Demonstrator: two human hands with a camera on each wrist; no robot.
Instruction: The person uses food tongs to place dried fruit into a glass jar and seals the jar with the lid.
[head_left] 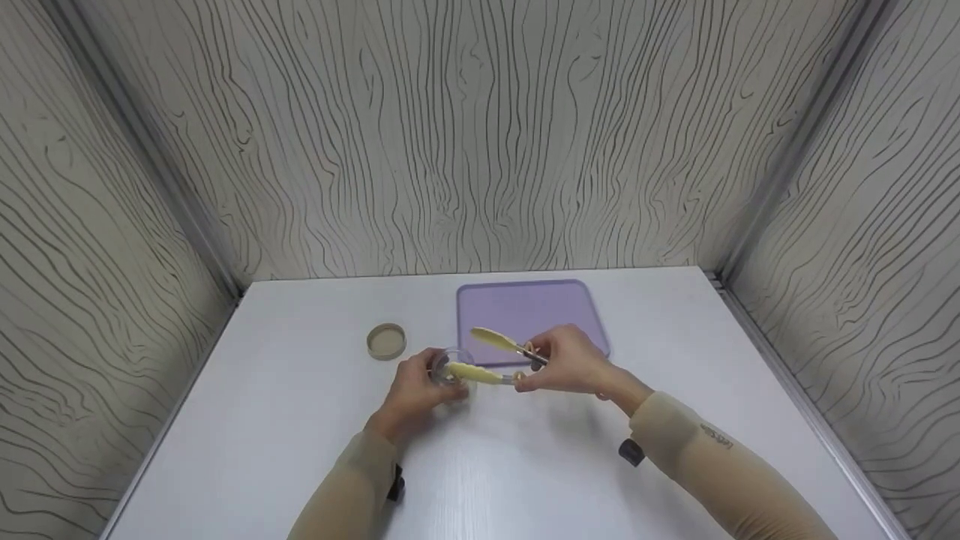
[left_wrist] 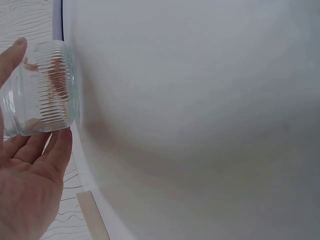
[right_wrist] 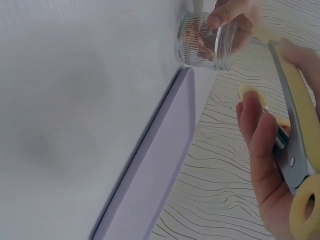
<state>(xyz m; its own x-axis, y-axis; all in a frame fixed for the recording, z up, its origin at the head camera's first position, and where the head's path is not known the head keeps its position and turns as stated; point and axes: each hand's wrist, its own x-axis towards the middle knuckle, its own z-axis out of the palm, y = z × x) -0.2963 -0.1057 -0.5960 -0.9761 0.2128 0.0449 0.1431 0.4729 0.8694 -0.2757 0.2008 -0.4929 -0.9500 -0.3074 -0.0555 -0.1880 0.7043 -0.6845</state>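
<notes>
A ribbed clear glass jar (left_wrist: 52,87) stands on the table with a few small reddish-brown pieces in it. My left hand (head_left: 414,386) grips it round the side, thumb on one side and fingers on the other. Yellow-tipped metal tongs (head_left: 495,339) are held in my right hand (head_left: 566,361), their two arms spread apart. One tong head overlaps the jar's mouth in the head view, while the other hangs above the near edge of the purple tray (head_left: 525,307). A yellow ring shows at the tongs' end (right_wrist: 305,207) in the right wrist view.
A round beige lid (head_left: 386,342) lies on the white table (head_left: 285,420), left of the jar. The tray is behind my right hand. Wood-grain patterned panels (head_left: 465,135) enclose the table at the back and both sides.
</notes>
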